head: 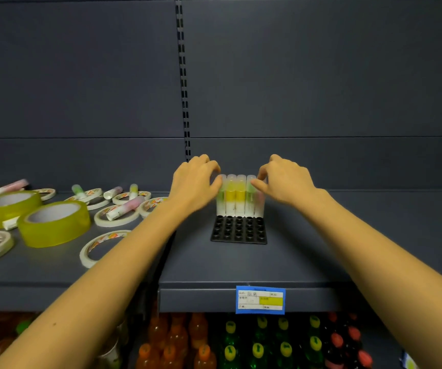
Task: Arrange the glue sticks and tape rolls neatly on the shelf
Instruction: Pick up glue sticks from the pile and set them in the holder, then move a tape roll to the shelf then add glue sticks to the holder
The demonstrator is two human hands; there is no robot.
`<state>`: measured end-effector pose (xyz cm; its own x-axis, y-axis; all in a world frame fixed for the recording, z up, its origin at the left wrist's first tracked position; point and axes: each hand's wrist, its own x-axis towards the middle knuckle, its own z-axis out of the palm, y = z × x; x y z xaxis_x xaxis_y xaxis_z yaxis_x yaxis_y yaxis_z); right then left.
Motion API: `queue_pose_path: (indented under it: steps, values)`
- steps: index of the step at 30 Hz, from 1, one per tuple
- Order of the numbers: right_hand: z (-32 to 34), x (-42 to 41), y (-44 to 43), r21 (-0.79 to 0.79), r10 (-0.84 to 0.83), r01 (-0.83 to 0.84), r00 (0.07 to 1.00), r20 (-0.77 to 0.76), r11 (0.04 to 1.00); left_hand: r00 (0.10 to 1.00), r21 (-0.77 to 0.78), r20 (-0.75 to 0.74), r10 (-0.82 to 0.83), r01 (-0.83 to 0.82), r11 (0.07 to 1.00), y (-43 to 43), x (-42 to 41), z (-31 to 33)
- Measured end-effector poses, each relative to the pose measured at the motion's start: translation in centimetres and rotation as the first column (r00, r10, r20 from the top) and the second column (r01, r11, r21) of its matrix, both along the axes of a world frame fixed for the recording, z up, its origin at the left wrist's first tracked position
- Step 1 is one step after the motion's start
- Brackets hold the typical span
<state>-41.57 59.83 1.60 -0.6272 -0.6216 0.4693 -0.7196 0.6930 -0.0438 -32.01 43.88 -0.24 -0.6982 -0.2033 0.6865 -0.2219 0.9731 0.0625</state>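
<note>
A row of several glue sticks (237, 196) stands upright in the back holes of a black holder tray (238, 233) on the right shelf board (214, 265). My left hand (194, 185) curls its fingers round the leftmost stick of the row. My right hand (287, 182) pinches the top of the rightmost stick. On the left shelf board lie loose glue sticks (124, 207), two wide yellow tape rolls (55, 223) and several thin white tape rolls (100, 247), scattered and overlapping.
A blue and yellow price label (260, 300) hangs on the right shelf's front edge. Bottles of orange, green and red drinks (257, 347) fill the shelf below. A slotted upright (184, 81) divides the dark back panel. The left board sits slightly lower than the right.
</note>
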Motion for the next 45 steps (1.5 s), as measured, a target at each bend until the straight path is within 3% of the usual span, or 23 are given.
queue_pose_path:
  steps: [3, 6, 12, 21, 27, 33, 39, 45]
  values:
    - [1.0, 0.9, -0.4, 0.108, -0.024, 0.032, 0.997, -0.075, 0.994, 0.999, -0.005, 0.004, 0.04, -0.04, 0.999, -1.7, 2.2, 0.3]
    - [1.2, 2.6, -1.7, 0.028, 0.059, -0.057, 0.995, -0.082, 0.998, 0.995, 0.01, -0.012, 0.103, -0.103, 0.995, -3.8, 4.8, 0.6]
    - [1.3, 7.6, -6.6, -0.05, 0.235, -0.237, 0.971, -0.045, 0.97, 0.978, 0.07, -0.024, 0.207, -0.205, 0.976, -8.3, 10.6, 0.7]
    - [0.1, 13.0, -15.6, -0.026, 0.212, -0.21, 0.971, 0.108, 0.977, 0.959, 0.081, 0.004, 0.283, -0.282, 0.956, -17.0, 17.9, 1.1]
    - [-1.2, 15.0, -21.4, -0.059, 0.119, -0.108, 0.965, 0.236, 0.992, 0.97, 0.052, 0.04, 0.24, -0.242, 0.969, -23.1, 20.9, 1.1]
    - [-2.7, 16.1, -26.2, -0.062, -0.061, 0.078, 0.968, 0.244, 0.995, 0.98, 0.041, 0.037, 0.195, -0.197, 0.98, -28.3, 23.4, 0.5]
    - [-3.6, 16.5, -29.3, 0.049, -0.249, 0.245, 0.929, 0.273, 0.968, 0.988, 0.044, 0.053, 0.145, -0.147, 0.988, -31.0, 24.9, -0.4]
    - [-3.4, 16.6, -30.6, -0.025, -0.268, 0.307, 0.865, 0.423, 0.951, 0.989, 0.086, 0.102, 0.111, -0.12, 0.989, -31.1, 24.8, -0.6]
